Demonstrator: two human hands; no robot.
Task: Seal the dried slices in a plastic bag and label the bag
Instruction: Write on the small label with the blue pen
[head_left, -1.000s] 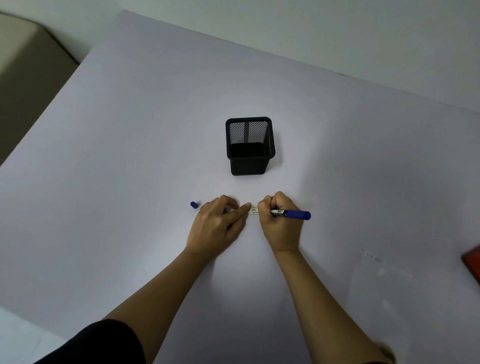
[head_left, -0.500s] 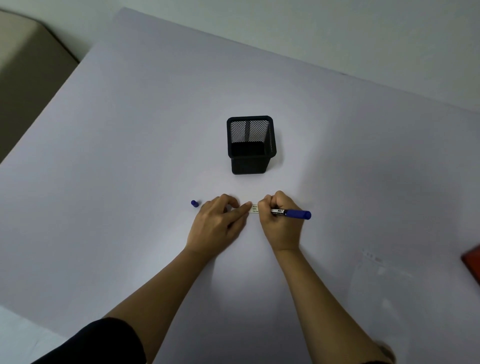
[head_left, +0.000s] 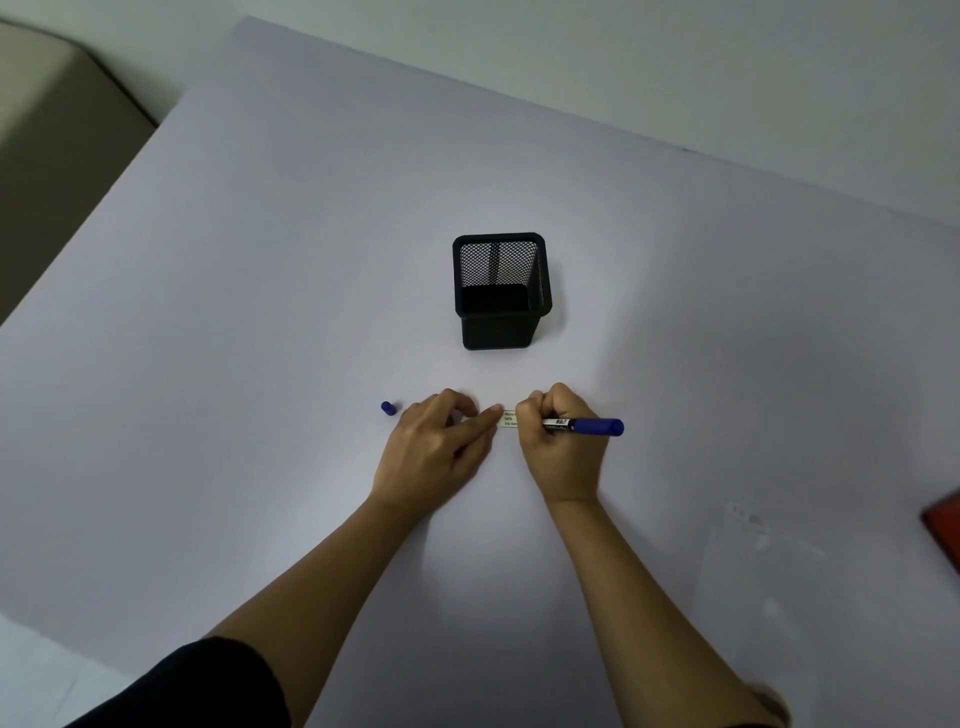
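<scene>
A small white label (head_left: 508, 418) with printed lines lies on the white table between my hands. My right hand (head_left: 561, 447) is closed around a blue marker (head_left: 587, 425), its tip hidden under my fingers at the label's right end. My left hand (head_left: 439, 449) rests flat on the table, one fingertip pressing the label's left end. The marker's blue cap (head_left: 388, 408) lies on the table just left of my left hand. A clear plastic bag (head_left: 769, 566) lies flat at the lower right; its contents are hard to make out.
A black mesh pen holder (head_left: 501, 291) stands upright behind my hands. A dark red object (head_left: 943, 522) shows partly at the right edge. The table (head_left: 260, 260) ends at the left, where a beige piece of furniture (head_left: 47, 130) stands.
Both hands stay at the label with almost no movement; the view has only shifted slightly.
</scene>
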